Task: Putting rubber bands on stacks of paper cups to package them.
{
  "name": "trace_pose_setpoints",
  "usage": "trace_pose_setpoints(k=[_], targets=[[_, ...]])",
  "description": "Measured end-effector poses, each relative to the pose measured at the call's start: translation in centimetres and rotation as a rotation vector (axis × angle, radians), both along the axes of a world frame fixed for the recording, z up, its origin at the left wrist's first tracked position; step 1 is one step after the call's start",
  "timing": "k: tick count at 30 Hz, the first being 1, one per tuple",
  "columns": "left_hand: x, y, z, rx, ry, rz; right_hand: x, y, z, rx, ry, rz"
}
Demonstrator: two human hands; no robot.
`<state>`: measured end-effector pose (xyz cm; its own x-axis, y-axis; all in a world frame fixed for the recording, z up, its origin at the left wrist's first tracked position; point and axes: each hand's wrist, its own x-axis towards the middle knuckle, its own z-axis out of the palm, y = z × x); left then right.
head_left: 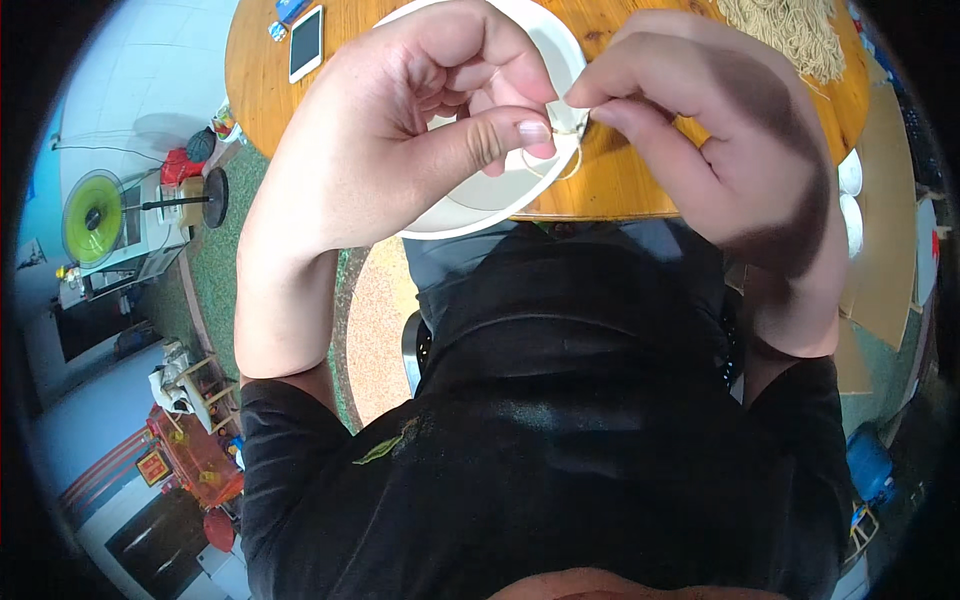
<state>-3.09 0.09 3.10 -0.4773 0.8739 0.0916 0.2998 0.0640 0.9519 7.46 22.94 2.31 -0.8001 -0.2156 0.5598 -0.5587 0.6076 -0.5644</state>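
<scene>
Over the edge of a white basin (470, 224), both my hands are raised close together. My left hand (400, 135) pinches a thin cream cord (572, 176) between thumb and finger, its other fingers curled loosely. From the right, my right hand (715, 120) grips the same cord with thumb and forefinger tips. A small loop of the cord hangs below the fingertips, and a short stretch shows between the two pinches. Whether there is a knot in it is too small to tell.
The round wooden table (620, 190) carries a white phone (306, 45) at far left and a heap of cream cords (790, 35) at far right. On the left stands a green fan (93, 218). Flat cardboard (885, 220) lies to the right of the table.
</scene>
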Motion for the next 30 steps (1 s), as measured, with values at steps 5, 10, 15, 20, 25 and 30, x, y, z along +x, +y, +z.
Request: trace_pose_setpoints(k=[5,10,15,20,25,30], targets=[[-0.2,0.0,0.1,-0.009,-0.039,-0.056,-0.2,-0.1,0.8,0.029,0.051,-0.006],[2.1,2.5,3.8,-0.106,-0.420,0.272,-0.5,-0.1,1.5,0.055,0.101,-0.015],[-0.1,0.5,0.5,-0.053,-0.060,-0.001,-0.5,-0.1,2.7,0.032,-0.004,-0.018],[-0.5,0.5,0.7,-0.123,0.039,-0.037,-0.6,0.0,1.8,0.004,-0.054,-0.053],[-0.2,0.5,0.8,-0.134,0.000,-0.037,-1.1,0.4,1.5,0.072,0.053,0.039],[-0.6,0.5,0.7,-0.083,-0.072,-0.112,0.9,0.6,3.1,0.037,-0.296,-0.122]])
